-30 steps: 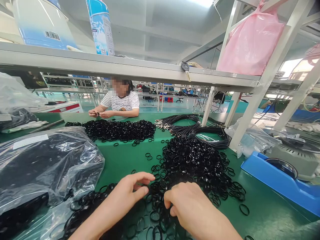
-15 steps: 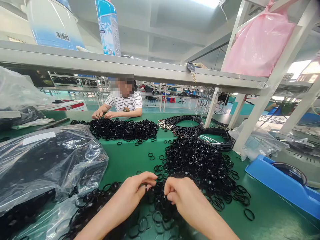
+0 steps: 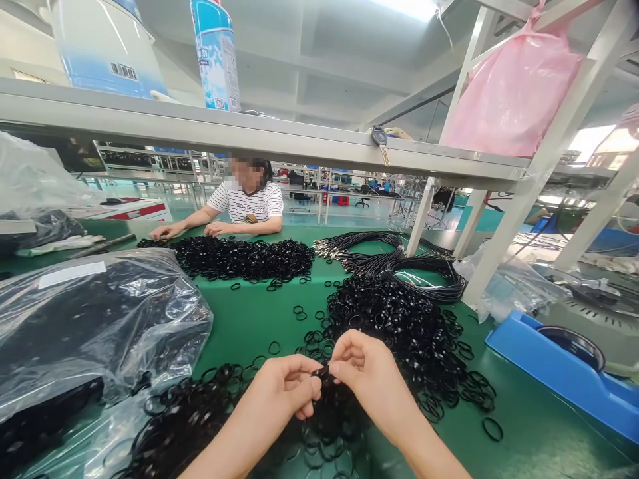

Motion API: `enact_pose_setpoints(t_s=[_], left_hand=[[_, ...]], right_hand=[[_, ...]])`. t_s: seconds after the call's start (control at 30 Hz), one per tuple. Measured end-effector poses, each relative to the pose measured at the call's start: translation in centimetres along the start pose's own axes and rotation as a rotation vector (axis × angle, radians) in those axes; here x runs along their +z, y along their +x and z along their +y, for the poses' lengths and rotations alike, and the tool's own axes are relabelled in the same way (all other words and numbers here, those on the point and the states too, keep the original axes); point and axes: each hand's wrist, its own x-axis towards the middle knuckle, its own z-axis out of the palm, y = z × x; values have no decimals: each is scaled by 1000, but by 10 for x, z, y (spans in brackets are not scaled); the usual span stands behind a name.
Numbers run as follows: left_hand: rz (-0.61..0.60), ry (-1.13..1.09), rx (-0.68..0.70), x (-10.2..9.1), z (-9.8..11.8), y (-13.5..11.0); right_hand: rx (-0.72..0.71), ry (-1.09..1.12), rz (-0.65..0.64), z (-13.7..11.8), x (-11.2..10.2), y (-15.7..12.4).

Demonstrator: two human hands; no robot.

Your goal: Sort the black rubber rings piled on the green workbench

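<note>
A small black ring (image 3: 324, 370) is pinched between the left hand (image 3: 287, 392) and right hand (image 3: 367, 372), just above the near edge of the ring pile (image 3: 394, 319) on the green worktop (image 3: 249, 313). Both hands are closed narrowly on it, and the fingertips (image 3: 342, 364) cover most of it, so its shape is hard to make out. At left a plastic bag (image 3: 100, 319) blurs its dark contents; at right a blue tray (image 3: 559, 376) is cut off at the edge
</note>
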Motion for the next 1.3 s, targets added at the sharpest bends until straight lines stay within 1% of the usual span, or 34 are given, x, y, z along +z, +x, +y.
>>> enact_pose_setpoints(t_s=[0.1,0.2,0.3,0.4,0.5,0.6,0.67,0.7,0.8,0.87,0.93,1.0,1.07,1.13,1.23,1.3], left_hand=[[29,-32,-4,-6,2,0],[69,-71,-22,-7,5,-1],[39,-117,-12,-2,4,-2],[18,-100,20,4,0,0],[82,-62,14,3,-4,2],[170,-65,12,-5,-4,3],[201,-34,28,-13,-2,2],[192,7,49,-16,-1,2],[93,160,115,-27,5,1],[72,217,122,-35,11,0],[125,229,123,-44,18,-2],[207,224,127,-52,27,-5],[259,234,114,-58,35,-10],[283,267,103,-62,41,-13],[287,375,143,-66,39,-13],[270,546,173,-69,29,-8]], right_hand=[[-35,-86,55,-2,-6,0],[-24,-117,45,-2,-9,-2],[-27,-144,8,-4,-5,-4],[-35,-151,-9,-7,2,-5],[-51,-214,36,-8,2,-5],[-128,-346,122,-6,-4,-4],[-145,-413,121,-2,-10,-2],[-136,-441,89,-1,-13,-2],[-152,-533,-1,4,-17,-3],[-198,-578,13,4,-15,-5],[-221,-597,50,3,-10,-7],[-225,-600,65,2,-1,-10],[-241,-593,34,4,13,-11],[-265,-607,-24,9,29,-9],[-285,-718,-110,18,52,2],[-272,-783,-142,21,61,12]])
